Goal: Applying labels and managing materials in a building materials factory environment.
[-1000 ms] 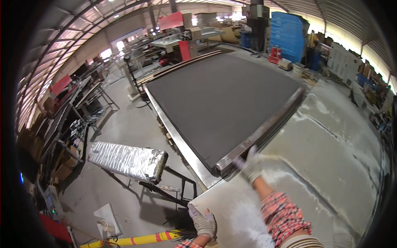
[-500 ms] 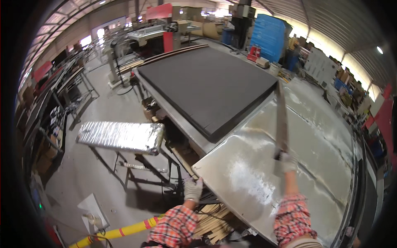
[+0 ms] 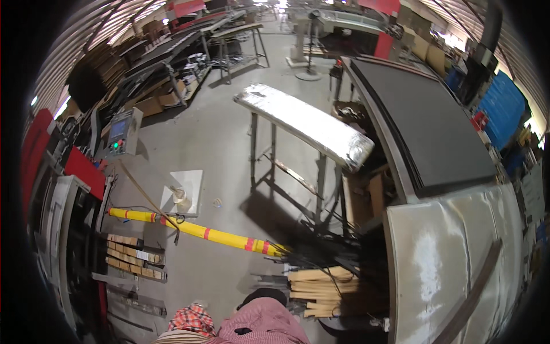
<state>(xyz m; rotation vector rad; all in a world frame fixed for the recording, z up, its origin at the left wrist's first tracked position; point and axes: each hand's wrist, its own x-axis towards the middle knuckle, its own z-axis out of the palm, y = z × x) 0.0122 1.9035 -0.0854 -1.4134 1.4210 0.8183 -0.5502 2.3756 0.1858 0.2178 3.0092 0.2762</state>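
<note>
Neither of my hands shows now. A plaid sleeve (image 3: 192, 321) is at the lower edge, its hand hidden or out of the picture. At lower right, a long dark brown bar (image 3: 472, 289) lies slantwise over the shiny metal sheet (image 3: 424, 241) and runs toward the lower edge. No hand is seen on its visible length. Beyond the sheet, a thick dark grey slab (image 3: 424, 114) lies on the worktable. To its left, a long foil-wrapped block (image 3: 303, 123) rests on a dark metal stand.
A yellow tube with red bands (image 3: 223, 236) lies across the floor. Wood strips (image 3: 323, 289) and dark strips are piled beneath the sheet. More wooden pieces (image 3: 132, 258) lie at left, near a control box (image 3: 123, 135). A small cup (image 3: 180, 198) stands on a white board.
My view has swung left and down toward the floor. Both gloved hands, earlier at the sheet's near corner and on the bar, have left the picture. The bar now lies lower on the sheet.
</note>
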